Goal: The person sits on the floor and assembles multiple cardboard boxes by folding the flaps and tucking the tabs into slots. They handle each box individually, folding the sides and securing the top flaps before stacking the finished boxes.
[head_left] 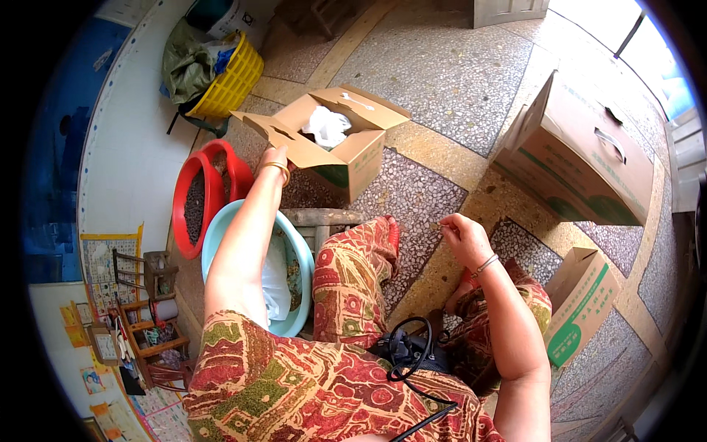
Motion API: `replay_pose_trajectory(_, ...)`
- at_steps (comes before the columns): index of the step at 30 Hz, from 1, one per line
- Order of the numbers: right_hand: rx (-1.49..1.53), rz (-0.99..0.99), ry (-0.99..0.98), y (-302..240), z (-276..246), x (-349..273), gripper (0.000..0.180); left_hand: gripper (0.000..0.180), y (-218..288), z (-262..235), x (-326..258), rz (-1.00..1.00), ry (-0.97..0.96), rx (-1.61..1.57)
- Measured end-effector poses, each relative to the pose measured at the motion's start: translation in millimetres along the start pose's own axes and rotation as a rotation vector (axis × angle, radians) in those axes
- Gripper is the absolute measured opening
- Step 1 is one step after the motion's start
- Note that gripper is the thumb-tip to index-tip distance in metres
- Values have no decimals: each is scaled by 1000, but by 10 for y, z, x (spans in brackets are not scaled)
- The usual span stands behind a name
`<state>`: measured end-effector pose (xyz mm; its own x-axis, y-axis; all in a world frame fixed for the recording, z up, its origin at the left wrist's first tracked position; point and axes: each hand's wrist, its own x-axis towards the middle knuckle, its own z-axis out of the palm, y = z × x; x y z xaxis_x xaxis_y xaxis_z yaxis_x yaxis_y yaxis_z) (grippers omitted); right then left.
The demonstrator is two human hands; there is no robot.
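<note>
Cardboard box (346, 151) is reached at its near flap by the left hand (272, 158), grip unclear, box toward two o'clock; something small is pinched in the right hand (462, 236), farther off.

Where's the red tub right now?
In the head view the red tub sits on the floor at the person's left, touching the light blue basin, just left of the left hand that reaches toward the open cardboard box.
</note>
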<state>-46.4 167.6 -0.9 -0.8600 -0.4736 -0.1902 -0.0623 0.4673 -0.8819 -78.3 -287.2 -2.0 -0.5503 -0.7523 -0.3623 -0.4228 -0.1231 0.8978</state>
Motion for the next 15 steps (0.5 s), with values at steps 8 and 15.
replay_pose_trajectory(8,93,39,103,78,-142,-82,15,22,-177,602,-768,56,-218,-107)
replay_pose_trajectory(15,101,67,219,340,-288,-179,16,20,-402,1055,-1875,-125,-355,-17)
